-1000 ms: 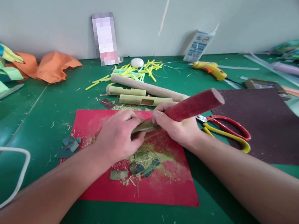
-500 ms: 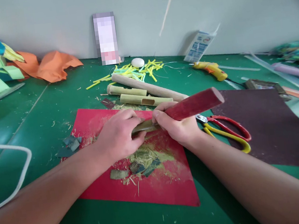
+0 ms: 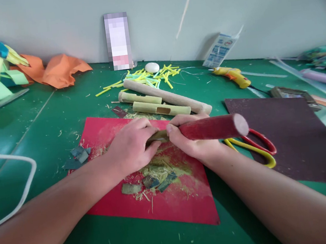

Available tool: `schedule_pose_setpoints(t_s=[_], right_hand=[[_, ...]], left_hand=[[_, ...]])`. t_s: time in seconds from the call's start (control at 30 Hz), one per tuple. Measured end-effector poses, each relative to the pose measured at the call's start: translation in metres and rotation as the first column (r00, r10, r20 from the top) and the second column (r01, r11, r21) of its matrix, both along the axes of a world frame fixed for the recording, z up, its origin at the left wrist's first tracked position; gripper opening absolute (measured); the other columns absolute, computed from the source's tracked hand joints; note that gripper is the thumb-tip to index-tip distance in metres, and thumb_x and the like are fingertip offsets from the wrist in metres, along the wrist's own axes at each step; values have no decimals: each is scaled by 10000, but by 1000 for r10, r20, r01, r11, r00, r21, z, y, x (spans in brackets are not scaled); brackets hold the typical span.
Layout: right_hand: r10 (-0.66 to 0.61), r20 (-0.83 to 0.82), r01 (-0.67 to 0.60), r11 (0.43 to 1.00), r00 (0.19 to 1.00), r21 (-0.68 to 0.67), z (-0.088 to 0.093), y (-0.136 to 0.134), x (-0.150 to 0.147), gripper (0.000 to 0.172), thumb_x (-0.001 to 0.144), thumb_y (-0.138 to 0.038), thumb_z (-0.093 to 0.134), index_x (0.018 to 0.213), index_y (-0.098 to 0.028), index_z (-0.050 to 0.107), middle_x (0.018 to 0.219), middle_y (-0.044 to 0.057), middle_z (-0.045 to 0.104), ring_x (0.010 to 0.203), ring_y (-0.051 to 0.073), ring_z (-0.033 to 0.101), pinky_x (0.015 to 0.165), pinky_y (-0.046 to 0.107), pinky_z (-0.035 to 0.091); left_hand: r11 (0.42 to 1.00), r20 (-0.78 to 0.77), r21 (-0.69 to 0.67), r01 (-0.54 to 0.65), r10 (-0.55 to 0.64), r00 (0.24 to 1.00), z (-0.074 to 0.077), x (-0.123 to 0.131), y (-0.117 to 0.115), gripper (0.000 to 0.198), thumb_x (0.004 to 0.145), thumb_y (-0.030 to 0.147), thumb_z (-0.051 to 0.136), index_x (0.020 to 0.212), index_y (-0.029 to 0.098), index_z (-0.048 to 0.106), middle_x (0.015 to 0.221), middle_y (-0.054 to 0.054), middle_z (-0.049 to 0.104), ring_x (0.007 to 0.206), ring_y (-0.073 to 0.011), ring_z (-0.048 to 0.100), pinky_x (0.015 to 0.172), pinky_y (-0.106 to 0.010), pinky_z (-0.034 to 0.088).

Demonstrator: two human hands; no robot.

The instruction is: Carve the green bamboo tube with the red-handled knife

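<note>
Both of my hands work close together over a red sheet [image 3: 188, 212] on the green table. In the fingers of my left hand [image 3: 131, 141] is a narrow bamboo piece [image 3: 158, 137], mostly hidden by the hand. Wrapped round a thick stick [image 3: 211, 128] with a dark red covering and a pale bare end is my right hand [image 3: 189, 140]. The stick's inner end meets the bamboo between the hands, but the exact contact is hidden. Below them, dark scraps [image 3: 131, 188] and pale shavings lie in dust on the sheet.
Behind the sheet lie cut bamboo tubes [image 3: 161, 108] and a bare wooden rod [image 3: 167, 95]. At the right are a red-and-yellow-handled tool [image 3: 258, 152], a dark brown sheet [image 3: 286, 134] and a yellow glue gun [image 3: 231, 76]. A white frame [image 3: 29, 182] stands at left.
The red-covered stick's outer end has dropped and swung towards me, so it points more level to the right. My left hand keeps its hold on the bamboo. The view has shifted slightly.
</note>
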State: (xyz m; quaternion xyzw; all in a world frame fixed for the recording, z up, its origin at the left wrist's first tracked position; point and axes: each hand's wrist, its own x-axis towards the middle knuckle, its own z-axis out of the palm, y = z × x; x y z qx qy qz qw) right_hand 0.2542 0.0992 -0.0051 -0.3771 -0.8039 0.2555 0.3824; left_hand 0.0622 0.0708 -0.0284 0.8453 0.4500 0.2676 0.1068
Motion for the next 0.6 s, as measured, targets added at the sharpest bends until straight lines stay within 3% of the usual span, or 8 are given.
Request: schedule_pose_setpoints(t_s=[0.27,0.6], right_hand=[[22,-86,-31,994,996,-104,-9,2,-6,248,835,-276,566,598,-208,539,574,-9,573,520,112,505,502,270,396],[-136,-187,125,990,973,-68,-21,6,-11,168,829,-294,647,678,-231,611,684,0,647,642,146,590,662,310,511]], left_hand=[[999,64,-31,31,-29,998,-4,-2,4,76,852,212,668,898,152,658,960,-88,634,928,-233,611,822,-399,528],[998,99,-48,26,-22,995,-9,-6,10,130,822,156,707,951,156,687,962,-65,613,963,-224,602,893,-423,534]])
